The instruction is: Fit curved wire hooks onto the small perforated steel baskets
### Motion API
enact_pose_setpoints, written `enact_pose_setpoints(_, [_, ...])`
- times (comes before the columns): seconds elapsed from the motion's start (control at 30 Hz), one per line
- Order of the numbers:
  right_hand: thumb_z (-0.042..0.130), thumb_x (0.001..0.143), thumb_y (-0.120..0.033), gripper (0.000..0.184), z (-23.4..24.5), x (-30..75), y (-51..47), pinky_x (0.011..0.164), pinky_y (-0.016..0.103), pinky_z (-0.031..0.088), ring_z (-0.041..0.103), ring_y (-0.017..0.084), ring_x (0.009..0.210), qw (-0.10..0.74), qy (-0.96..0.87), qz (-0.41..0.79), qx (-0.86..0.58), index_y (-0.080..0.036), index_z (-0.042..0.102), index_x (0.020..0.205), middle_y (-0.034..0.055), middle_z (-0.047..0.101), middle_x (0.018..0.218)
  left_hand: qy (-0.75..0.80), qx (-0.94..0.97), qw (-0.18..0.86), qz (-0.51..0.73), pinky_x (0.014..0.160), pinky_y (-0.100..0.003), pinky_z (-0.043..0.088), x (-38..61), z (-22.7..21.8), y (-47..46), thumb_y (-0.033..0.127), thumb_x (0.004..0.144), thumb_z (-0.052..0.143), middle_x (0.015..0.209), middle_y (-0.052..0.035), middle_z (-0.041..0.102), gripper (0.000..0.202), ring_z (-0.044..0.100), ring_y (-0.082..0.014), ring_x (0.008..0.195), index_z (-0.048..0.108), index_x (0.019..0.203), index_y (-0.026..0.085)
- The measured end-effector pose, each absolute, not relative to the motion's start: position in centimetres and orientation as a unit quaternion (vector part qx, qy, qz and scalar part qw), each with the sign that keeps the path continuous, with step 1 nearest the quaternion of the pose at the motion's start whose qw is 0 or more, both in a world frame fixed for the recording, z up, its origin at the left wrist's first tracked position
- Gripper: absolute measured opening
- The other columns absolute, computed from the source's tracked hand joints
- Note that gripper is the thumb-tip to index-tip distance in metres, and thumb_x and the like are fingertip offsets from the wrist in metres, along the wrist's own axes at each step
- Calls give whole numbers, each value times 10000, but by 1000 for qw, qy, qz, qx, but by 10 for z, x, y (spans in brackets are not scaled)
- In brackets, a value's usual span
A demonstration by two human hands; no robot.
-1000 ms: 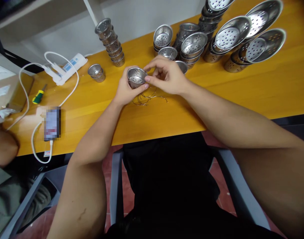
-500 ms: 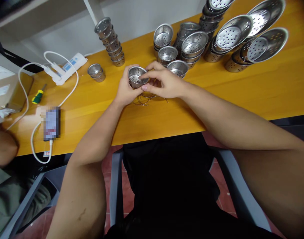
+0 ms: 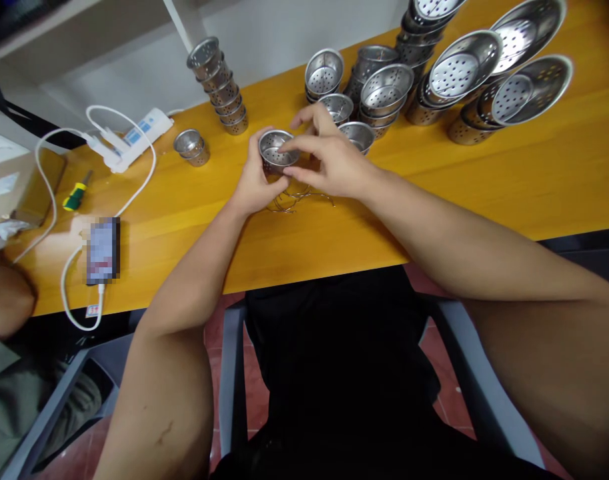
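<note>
My left hand (image 3: 255, 179) is wrapped round the side of a small perforated metal strainer cup (image 3: 274, 157), its open mouth facing up. At the cup's right side, my right hand (image 3: 337, 160) has the index finger over the rim and the thumb outside it, pinching the wall. Its other fingers are raised and bent. Beneath both hands, several thin bent wires (image 3: 312, 195) lie on the wooden table (image 3: 314, 240). Just behind my right hand stand more perforated cups (image 3: 359, 135), partly hidden by it.
Stacked strainer cups (image 3: 224, 90) stand at the back left, with a short stack (image 3: 192, 148) before them. Larger strainers (image 3: 529, 93) lean at right. A power strip (image 3: 139, 140), screwdriver (image 3: 77, 193), cabled phone (image 3: 102, 250) and box (image 3: 22, 190) lie left. Another person's arm (image 3: 4, 293) shows at far left.
My right hand's fingers have spread and lifted a little, with the index finger still over the cup's rim. My left hand keeps its hold with hardly any movement.
</note>
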State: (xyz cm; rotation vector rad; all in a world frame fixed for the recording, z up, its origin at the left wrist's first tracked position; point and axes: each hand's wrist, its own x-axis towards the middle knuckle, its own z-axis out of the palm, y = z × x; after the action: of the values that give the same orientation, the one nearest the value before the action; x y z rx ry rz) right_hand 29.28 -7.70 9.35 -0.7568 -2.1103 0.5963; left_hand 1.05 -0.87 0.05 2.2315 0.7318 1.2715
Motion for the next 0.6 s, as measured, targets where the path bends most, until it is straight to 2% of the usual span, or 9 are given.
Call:
enact_pose_setpoints(0.07, [952,1151,-679,324,100,293,-80,1397,773,636,681,530,1599,406,-829,236,-303,-437,956,1365,143,783,1582,281,808,234,462,1456,-590,647,10,-2,-5,942,1074,898,1751,-181,630,1128,742,-398,1661,359,1901,399])
enact_pose_setpoints(0.13, [937,1158,-694,298,103,294,-81,1359,777,660,701,529,1554,410,-827,238,-301,-427,949,1289,147,792,1537,284,807,234,461,1456,-589,651,10,-2,-4,969,1071,886,1765,-180,627,1139,737,-401,1678,356,1909,408])
enact_pose_setpoints(0.27, [951,1140,-713,381,100,295,-78,1342,773,679,727,523,1492,410,-824,232,-315,-433,915,1395,144,801,1542,280,810,233,459,1408,-575,698,13,2,-8,1047,1083,786,1801,-183,617,1188,751,-398,1677,279,1972,444])
enact_pose_setpoints(0.37, [1009,1104,-676,457,97,298,-75,1371,781,655,696,542,1560,421,-824,210,-315,-432,884,1470,145,775,1605,295,815,224,446,1384,-546,720,14,5,-12,1038,1132,708,1830,-190,600,1187,760,-388,1680,195,2025,446])
enact_pose_setpoints(0.5, [1031,1096,-608,458,95,299,-74,1457,799,585,617,557,1697,416,-834,175,-318,-434,876,1490,143,751,1655,272,817,221,458,1400,-536,714,10,2,-8,995,1139,746,1852,-184,589,1144,738,-393,1700,248,2017,457])
enact_pose_setpoints(0.6, [1017,1102,-598,460,90,299,-73,1476,816,569,623,558,1713,407,-838,178,-318,-414,881,1502,147,734,1706,261,818,219,463,1439,-563,687,8,1,-7,1017,1132,733,1853,-178,585,1108,713,-407,1728,297,1981,452])
